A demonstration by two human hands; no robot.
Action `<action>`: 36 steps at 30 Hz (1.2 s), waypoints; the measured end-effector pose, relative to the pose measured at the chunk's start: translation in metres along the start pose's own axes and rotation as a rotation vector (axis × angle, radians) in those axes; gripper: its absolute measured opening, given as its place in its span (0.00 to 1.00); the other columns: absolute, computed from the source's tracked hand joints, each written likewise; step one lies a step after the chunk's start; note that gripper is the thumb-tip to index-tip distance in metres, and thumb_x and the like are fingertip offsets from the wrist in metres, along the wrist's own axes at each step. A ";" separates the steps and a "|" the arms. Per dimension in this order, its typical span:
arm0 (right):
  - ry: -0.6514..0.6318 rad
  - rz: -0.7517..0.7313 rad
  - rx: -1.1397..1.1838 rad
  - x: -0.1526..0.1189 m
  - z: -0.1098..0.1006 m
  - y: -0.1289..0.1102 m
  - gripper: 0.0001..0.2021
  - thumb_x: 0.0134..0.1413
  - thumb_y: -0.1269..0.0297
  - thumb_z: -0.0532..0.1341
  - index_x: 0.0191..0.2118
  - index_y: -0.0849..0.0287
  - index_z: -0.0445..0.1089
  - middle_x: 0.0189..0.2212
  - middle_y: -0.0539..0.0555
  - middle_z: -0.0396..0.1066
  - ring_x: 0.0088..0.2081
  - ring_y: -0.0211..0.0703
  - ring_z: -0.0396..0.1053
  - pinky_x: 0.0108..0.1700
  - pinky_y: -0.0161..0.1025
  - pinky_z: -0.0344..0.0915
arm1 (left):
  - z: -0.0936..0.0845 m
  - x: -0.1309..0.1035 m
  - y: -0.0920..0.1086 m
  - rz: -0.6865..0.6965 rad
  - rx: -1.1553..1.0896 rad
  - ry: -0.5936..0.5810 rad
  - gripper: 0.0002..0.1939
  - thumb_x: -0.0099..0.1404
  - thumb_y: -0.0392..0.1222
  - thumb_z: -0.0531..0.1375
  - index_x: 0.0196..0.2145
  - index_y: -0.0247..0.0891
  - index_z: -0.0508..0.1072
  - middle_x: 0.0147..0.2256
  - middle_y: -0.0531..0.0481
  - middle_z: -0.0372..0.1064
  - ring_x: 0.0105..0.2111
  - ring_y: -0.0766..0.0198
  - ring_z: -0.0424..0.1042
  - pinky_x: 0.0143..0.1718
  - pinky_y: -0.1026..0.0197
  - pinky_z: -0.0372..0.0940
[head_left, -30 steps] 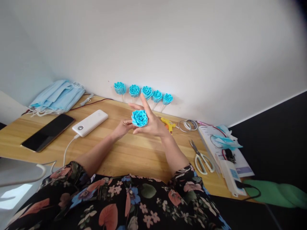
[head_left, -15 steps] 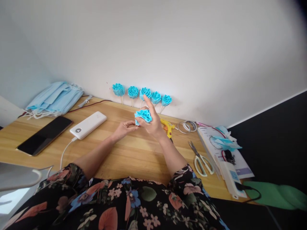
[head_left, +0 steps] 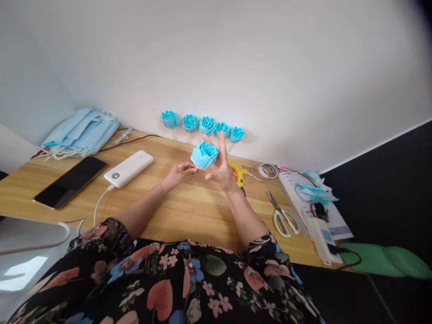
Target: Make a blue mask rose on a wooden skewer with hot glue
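Over the middle of the wooden table is a blue handmade rose (head_left: 204,156), its petals tilted up and away from me. My left hand (head_left: 181,174) is closed in a pinch just below and left of the bloom, apparently on its stem, which the fingers mostly hide. To the right, my right hand (head_left: 222,170) is open with its fingers spread around the flower's side; part of it lies behind the bloom. Several similar blue roses (head_left: 190,123) on thin sticks lean in a row against the wall behind. A yellow glue gun (head_left: 238,173) lies just past my right hand.
On the left are a stack of blue face masks (head_left: 81,131), a black phone (head_left: 71,182) and a white power bank (head_left: 129,168) with a cable. Scissors (head_left: 283,216), tape rolls (head_left: 265,171), papers (head_left: 339,220) and a power strip (head_left: 322,238) occupy the right.
The rose has tipped so that its side now faces me. My right hand has loosened from a grip on the bloom, its fingers spreading. The view has shifted slightly.
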State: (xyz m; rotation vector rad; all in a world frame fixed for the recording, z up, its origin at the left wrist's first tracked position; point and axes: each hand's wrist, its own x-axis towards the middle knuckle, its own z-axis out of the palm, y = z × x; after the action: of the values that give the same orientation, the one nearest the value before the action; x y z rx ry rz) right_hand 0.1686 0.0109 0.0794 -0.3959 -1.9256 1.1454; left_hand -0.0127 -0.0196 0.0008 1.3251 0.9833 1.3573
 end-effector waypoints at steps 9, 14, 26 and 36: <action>0.097 0.019 -0.244 -0.041 0.001 0.048 0.24 0.63 0.43 0.65 0.57 0.53 0.77 0.56 0.60 0.79 0.58 0.55 0.77 0.65 0.55 0.70 | 0.004 0.000 -0.009 0.060 0.036 -0.112 0.30 0.56 0.71 0.71 0.32 0.38 0.82 0.31 0.48 0.80 0.36 0.56 0.78 0.44 0.55 0.72; 0.164 -0.070 -0.602 -0.052 -0.002 0.065 0.13 0.67 0.56 0.61 0.41 0.55 0.81 0.44 0.61 0.84 0.49 0.58 0.81 0.54 0.56 0.78 | 0.004 0.000 -0.006 0.107 0.092 -0.115 0.29 0.58 0.71 0.69 0.33 0.38 0.83 0.41 0.42 0.82 0.47 0.49 0.79 0.55 0.49 0.71; 0.154 -0.173 -0.718 -0.056 -0.002 0.082 0.21 0.71 0.48 0.54 0.49 0.56 0.78 0.48 0.61 0.83 0.52 0.53 0.81 0.55 0.49 0.78 | -0.003 -0.014 0.021 0.559 0.396 -0.150 0.64 0.49 0.72 0.74 0.75 0.47 0.55 0.68 0.29 0.63 0.69 0.34 0.63 0.68 0.34 0.57; -0.044 0.021 -0.810 -0.055 0.016 0.081 0.10 0.63 0.63 0.63 0.47 0.55 0.80 0.52 0.58 0.82 0.56 0.53 0.78 0.57 0.47 0.76 | 0.018 -0.023 0.039 0.645 0.446 -0.242 0.21 0.66 0.57 0.70 0.49 0.40 0.77 0.50 0.38 0.80 0.54 0.47 0.77 0.60 0.41 0.68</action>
State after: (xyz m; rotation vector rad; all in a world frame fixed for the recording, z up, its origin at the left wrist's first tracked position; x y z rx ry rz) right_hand 0.1779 0.0103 -0.0195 -0.8183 -2.3682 0.3307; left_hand -0.0001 -0.0518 0.0351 2.2255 0.7375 1.4286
